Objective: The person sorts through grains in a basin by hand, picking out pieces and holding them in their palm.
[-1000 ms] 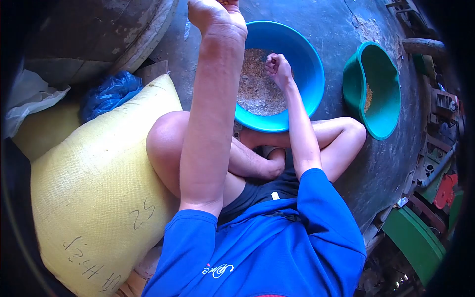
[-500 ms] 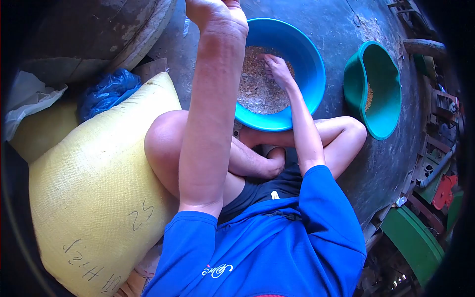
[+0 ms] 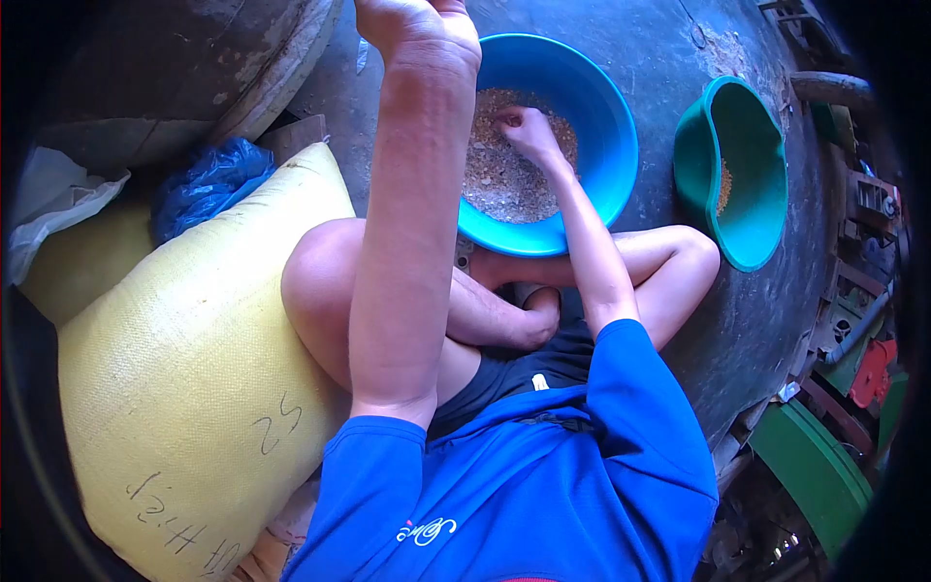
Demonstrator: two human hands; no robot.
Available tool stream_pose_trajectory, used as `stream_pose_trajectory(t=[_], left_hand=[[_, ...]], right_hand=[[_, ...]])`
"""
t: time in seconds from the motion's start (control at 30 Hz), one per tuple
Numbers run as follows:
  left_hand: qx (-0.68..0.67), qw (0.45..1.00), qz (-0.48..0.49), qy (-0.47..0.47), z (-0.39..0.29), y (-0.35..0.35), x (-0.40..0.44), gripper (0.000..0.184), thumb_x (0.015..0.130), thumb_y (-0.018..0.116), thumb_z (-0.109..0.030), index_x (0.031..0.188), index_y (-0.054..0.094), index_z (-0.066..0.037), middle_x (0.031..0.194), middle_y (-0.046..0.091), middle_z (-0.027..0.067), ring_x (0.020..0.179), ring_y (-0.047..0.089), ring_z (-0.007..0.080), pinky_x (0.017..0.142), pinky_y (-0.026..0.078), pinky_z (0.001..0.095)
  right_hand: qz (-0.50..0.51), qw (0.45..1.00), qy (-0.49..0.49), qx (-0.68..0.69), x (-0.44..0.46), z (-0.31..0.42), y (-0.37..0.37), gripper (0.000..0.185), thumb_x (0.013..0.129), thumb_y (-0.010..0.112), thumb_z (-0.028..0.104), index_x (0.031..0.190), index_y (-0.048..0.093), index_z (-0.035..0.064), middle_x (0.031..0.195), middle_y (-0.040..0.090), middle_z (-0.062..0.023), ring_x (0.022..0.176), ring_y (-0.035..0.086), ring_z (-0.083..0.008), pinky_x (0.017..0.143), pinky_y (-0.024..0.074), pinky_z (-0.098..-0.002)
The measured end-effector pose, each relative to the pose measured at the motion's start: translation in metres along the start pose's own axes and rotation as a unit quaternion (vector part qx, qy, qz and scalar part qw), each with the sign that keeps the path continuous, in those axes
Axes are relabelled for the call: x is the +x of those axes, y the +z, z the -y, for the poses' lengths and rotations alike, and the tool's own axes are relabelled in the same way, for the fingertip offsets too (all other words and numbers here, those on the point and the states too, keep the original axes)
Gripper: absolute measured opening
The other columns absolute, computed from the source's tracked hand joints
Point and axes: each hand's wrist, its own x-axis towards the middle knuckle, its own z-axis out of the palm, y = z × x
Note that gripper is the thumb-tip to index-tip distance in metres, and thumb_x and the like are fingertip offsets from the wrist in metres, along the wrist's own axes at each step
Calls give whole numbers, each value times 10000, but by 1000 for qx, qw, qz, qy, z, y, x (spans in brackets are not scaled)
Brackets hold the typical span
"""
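My right hand (image 3: 529, 134) is over the blue basin (image 3: 609, 160), its fingers pinched together just above the mixed grain and pale flakes (image 3: 509, 179) inside. What the fingertips hold, if anything, is too small to make out. My left hand (image 3: 415, 24) is raised at the top edge of the view, left of the basin's rim. Its wrist and the heel of the palm show, but most of the fingers are cut off by the frame, so its contents are hidden.
A green tub (image 3: 758, 209) with some yellow kernels (image 3: 725, 187) lies on the right. A full yellow sack (image 3: 204, 359) leans by my left knee, with a blue plastic bag (image 3: 215, 182) behind it. Green and red metal parts (image 3: 813, 466) line the right side.
My right hand has moved left and down over the grain, turning palm-down. My left hand has shifted slightly left and further out of the frame; the kernels seen in it earlier no longer show.
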Motion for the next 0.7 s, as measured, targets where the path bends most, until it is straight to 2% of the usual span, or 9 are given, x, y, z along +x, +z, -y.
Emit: stream_pose_trajectory(t=[0.03, 0.23, 0.43, 0.53, 0.6, 0.63, 0.67, 0.7], left_hand=[[0, 1000, -2, 0, 0, 1, 0, 262, 894, 523, -75, 1114, 647, -2, 805, 619, 34, 709, 624, 164, 649, 558, 291], [-9, 1000, 5, 2, 0, -1, 1, 257, 895, 521, -76, 1104, 652, -6, 802, 624, 29, 707, 629, 164, 650, 560, 293], [-11, 1000, -1, -2, 0, 1, 0, 255, 895, 522, -79, 1099, 657, -8, 796, 630, 33, 703, 631, 167, 648, 560, 291], [-12, 1000, -2, -4, 0, 1, 0, 254, 895, 523, -80, 1098, 658, -8, 795, 630, 35, 702, 632, 167, 648, 560, 290], [-10, 1000, -4, -5, 0, 1, 0, 253, 897, 522, -82, 1097, 658, -8, 795, 630, 35, 702, 632, 167, 648, 560, 290], [-7, 1000, -7, -3, 0, 2, 0, 253, 897, 520, -83, 1096, 658, -8, 795, 631, 35, 703, 633, 168, 648, 560, 290], [-4, 1000, -11, -1, 0, 2, 0, 252, 898, 519, -83, 1094, 658, -8, 794, 631, 35, 703, 634, 168, 648, 561, 290], [-4, 1000, -6, 1, 0, 2, 1, 253, 898, 518, -84, 1095, 658, -7, 794, 632, 35, 701, 634, 167, 648, 560, 290]], right_hand=[[0, 1000, -8, -17, -4, 7, 0, 273, 872, 696, 154, 1121, 781, 83, 1064, 767, -173, 996, 747, -306, 910, 574, -387], [-8, 999, -38, -32, -3, 9, 8, 245, 867, 723, 164, 1082, 769, 54, 1044, 765, -179, 990, 749, -313, 896, 583, -405], [14, 995, -45, -90, -2, 11, 8, 244, 878, 694, 162, 1079, 763, 42, 1040, 751, -220, 1005, 745, -326, 894, 582, -410], [-4, 999, -33, -24, 1, 7, 7, 298, 906, 653, 212, 1086, 744, -8, 977, 765, -207, 932, 744, -340, 863, 575, -402], [-61, 986, 46, 151, 13, -4, 11, 283, 920, 634, 256, 1002, 720, -1, 817, 711, -128, 748, 683, -283, 710, 550, -393], [-14, 948, 95, 303, 14, -16, 4, 235, 942, 603, 278, 919, 659, 51, 722, 584, -43, 632, 555, -201, 586, 453, -354], [17, 884, 157, 440, 12, -16, -6, 238, 964, 572, 300, 836, 598, 102, 627, 458, 42, 516, 427, -120, 461, 356, -316], [32, 862, 136, 488, 9, -15, -11, 261, 995, 575, 324, 812, 543, 141, 621, 398, 61, 508, 375, -86, 448, 290, -294]])
